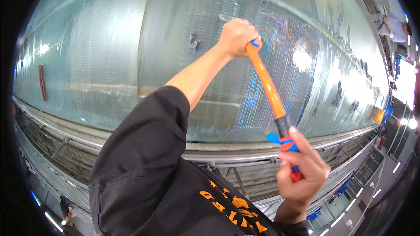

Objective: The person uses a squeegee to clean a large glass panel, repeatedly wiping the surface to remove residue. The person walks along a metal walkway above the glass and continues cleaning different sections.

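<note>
Both my hands are on one tool, an orange rod point(266, 81) with a black collar point(283, 126) and a red-and-blue handle point(291, 148). My left hand point(238, 37) is closed round its far end, where a bit of blue shows by the thumb. At the near end, my right hand point(304, 166), slightly blurred, grips the handle. A blue tab sticks out to the left of that handle. The tool slants over a large, wet-looking, shiny panel point(175, 70). Fine blue and coloured lines show on the panel beneath the rod. Whether the tool touches it, I cannot tell.
Metal rails point(236, 159) run along the panel's near edge, close to my body. A thin reddish-brown strip point(42, 83) lies at the far left. Small dark clumps point(194, 40) dot the surface. An orange-yellow object point(377, 115) sits at the right corner; another person point(396, 28) is beyond.
</note>
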Motion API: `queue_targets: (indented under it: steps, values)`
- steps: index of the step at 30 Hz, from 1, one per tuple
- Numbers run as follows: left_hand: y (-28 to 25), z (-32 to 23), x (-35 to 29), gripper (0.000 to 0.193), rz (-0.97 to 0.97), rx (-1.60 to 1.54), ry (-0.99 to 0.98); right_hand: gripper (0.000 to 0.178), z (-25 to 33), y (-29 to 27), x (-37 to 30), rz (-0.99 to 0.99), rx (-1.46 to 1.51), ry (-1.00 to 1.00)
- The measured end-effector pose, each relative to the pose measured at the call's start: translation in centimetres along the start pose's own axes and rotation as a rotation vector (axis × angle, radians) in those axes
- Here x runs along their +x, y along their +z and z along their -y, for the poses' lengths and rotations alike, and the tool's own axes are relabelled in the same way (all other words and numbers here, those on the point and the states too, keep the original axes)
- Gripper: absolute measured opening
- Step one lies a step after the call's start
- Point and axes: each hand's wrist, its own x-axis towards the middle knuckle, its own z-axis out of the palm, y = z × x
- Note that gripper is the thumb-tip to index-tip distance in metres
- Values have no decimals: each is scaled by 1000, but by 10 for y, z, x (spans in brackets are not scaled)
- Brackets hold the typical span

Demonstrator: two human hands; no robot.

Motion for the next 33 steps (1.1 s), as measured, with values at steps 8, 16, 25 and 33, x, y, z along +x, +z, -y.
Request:
queue_targets:
  steps: [8, 16, 25, 33]
  values:
    - [15, 64, 40, 29, 90, 100, 16, 15, -23, 25, 52, -132, 140, -130]
    - [-74, -142, -106, 35, 208, -14, -38, 40, 5, 49, -224, -5, 192, -102]
    - [-101, -330, -219, 34, 343, -115, -67, 24, 15, 34, -433, -112, 192, -1]
    - [-89, -329, -236, 39, 521, -136, -96, 27, 14, 28, -425, -130, 214, 45]
